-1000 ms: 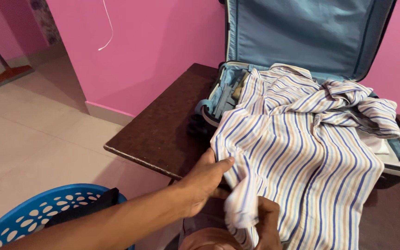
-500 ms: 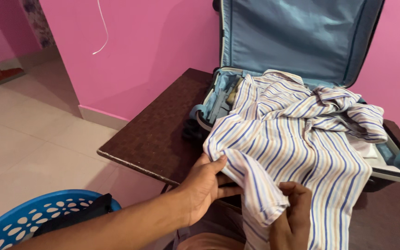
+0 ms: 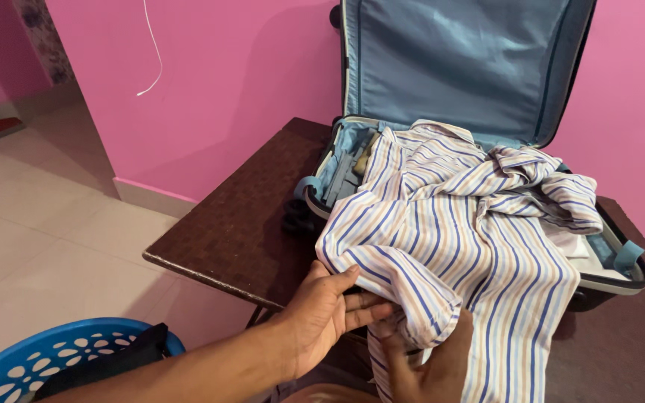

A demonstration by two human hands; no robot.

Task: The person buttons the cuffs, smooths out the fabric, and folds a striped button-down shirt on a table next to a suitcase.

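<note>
Loosely draped from the open suitcase (image 3: 479,82) over the table (image 3: 240,224) edge, the soft, light striped shirt (image 3: 457,239) is pinched at its hem by both the left hand (image 3: 322,317) and right hand (image 3: 431,366), its folded edge offering the surest hold.

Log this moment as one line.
left hand: holds shirt edge | right hand: grips shirt from below | shirt: draped over open suitcase | suitcase: on table

Blue-striped white shirt (image 3: 457,239), blue suitcase (image 3: 457,67), pink wall (image 3: 240,82)
</note>
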